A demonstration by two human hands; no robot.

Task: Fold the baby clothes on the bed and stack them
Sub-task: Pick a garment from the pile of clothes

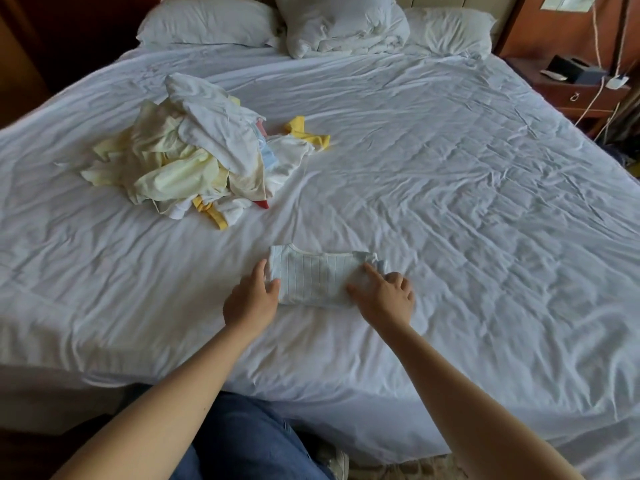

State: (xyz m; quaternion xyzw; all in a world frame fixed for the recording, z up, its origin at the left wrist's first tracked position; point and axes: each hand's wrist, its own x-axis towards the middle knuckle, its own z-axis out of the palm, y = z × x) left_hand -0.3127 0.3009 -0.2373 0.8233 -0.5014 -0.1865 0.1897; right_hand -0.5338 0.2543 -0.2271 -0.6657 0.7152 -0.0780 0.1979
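A loose pile (pixel 194 157) of pale yellow and white baby clothes lies on the bed (pixel 450 202), up and left of a striped top (pixel 317 277) and well apart from it. The top is folded into a small rectangle near the bed's front edge. The left hand (pixel 251 299) rests relaxed at the top's left edge, thumb on the cloth. The right hand (pixel 384 296) presses the top's right side with a straight forefinger, other fingers loosely curled, pinching nothing. To finish this fold well, smooth outward from the middle, square the ruffled right corner and keep the edges aligned. No writing or labels can be read.
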